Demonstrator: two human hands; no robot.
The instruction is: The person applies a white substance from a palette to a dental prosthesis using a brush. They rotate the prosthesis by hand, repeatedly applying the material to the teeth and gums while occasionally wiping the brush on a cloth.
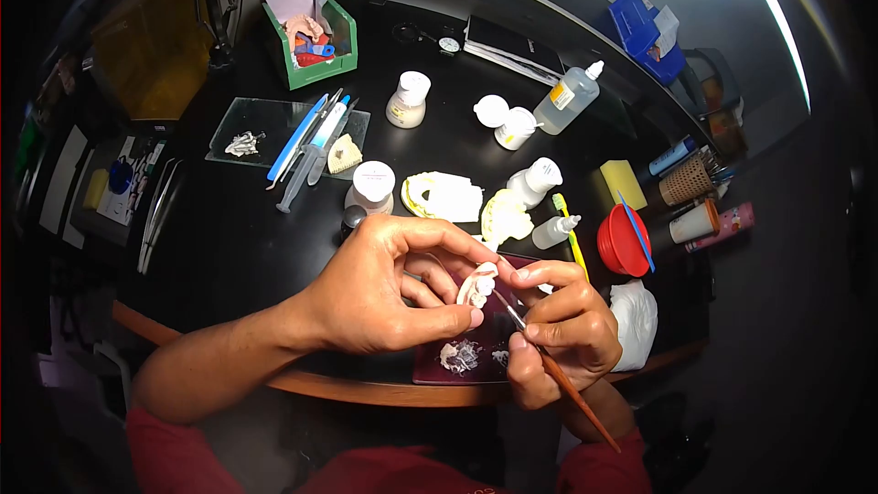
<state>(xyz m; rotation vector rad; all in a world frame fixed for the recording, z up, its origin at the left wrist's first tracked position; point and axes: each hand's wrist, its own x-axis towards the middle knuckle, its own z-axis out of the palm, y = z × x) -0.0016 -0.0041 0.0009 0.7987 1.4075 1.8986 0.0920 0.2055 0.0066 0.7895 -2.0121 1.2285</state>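
Note:
Between the thumb and fingers of my left hand [375, 288] is a small cream dental model [473, 287] with white teeth on it. My right hand [572, 329] grips a fine brush [569, 381] with a reddish-brown wooden handle and metal ferrule. The brush's tip meets or nearly meets the model's right side; exact contact is too small to tell. Below both hands lies a dark red mat [430, 368] bearing smeared whitish material [459, 357]. Just beyond my fingers stand a plaster dental cast [444, 197] and a yellowish cast piece [506, 217].
Jars [407, 101], a clear bottle [567, 99] and a small dropper bottle [555, 231] stand around the black table. A glass slab [242, 119] with tools lies left. At right are a red bowl [622, 242], a yellow sponge [622, 185] and white tissue [633, 320]. A green bin [343, 46] sits behind.

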